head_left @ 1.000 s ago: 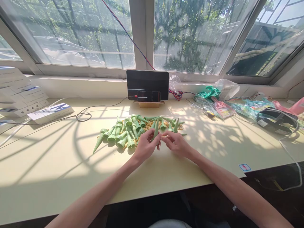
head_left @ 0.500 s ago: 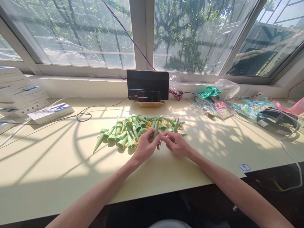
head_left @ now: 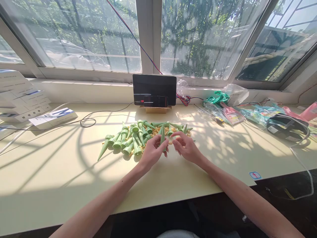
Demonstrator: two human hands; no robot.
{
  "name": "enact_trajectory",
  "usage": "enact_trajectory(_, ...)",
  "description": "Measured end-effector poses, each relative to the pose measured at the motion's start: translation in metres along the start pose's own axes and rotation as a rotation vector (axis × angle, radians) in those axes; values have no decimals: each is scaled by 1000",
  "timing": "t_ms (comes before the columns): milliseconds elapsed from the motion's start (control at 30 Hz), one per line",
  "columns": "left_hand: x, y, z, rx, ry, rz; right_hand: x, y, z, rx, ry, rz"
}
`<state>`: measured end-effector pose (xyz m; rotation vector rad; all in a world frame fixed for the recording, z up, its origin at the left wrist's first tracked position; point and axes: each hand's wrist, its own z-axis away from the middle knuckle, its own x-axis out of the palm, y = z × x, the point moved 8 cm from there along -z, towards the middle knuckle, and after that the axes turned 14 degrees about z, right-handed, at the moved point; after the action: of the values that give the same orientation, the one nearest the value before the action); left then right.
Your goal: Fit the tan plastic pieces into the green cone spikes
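My left hand (head_left: 153,152) is closed around a green plastic cone-shaped spike (head_left: 162,135), its narrow tip pointing up. Just to the right, my right hand (head_left: 186,147) has its fingers curved and apart, close to the spike. A small pale yellowish thing (head_left: 170,142) shows blurred between the two hands; I cannot tell what it is or whether a finger touches it. Behind and left of my hands lies a pile of similar green spikes (head_left: 135,142), some with wide round collars. Small yellow-tan pieces (head_left: 156,131) are scattered among them.
A black tablet (head_left: 155,86) and a phone (head_left: 156,101) lean on a cardboard stand at the back. White boxes (head_left: 53,118) are at left, with a dark cable across the table. Plastic bags (head_left: 231,113) and a black strapped item (head_left: 287,127) lie at right.
My right hand has drawn slightly right, away from my left hand, and its fingers have spread. The spike in my left hand now stands more upright.
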<state>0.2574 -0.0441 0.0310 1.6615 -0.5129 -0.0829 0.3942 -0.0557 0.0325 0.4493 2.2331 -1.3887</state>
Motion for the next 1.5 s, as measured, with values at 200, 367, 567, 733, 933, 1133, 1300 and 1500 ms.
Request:
enact_trajectory(200, 11, -2, 5, 118, -125, -346, -15, 2, 1, -4, 194, 43)
enact_trajectory(367, 17, 1, 8, 268, -156, -683, -17, 1, 2, -15, 218, 74)
enact_trajectory(567, 21, 4, 10, 312, -199, -717, -16, -3, 3, -49, 210, 93)
enact_trajectory(733, 8, 17, 8, 367, -29, -604, -20, -2, 3, -34, 240, 81)
enact_trajectory(933, -1, 20, 7, 392, 76, -582, -6, -7, 2, -105, 127, 269)
enact_trajectory(1133, 0, 17, 8, 395, 75, -589, 6, -18, 6, -270, 73, 375)
enact_trajectory(1300, -4, 16, 6, 372, 109, -548, -25, -41, 8, -263, 166, 444)
enact_trajectory(1500, -1, 11, 8, 380, 96, -527, -99, -36, 7, -87, 482, 594)
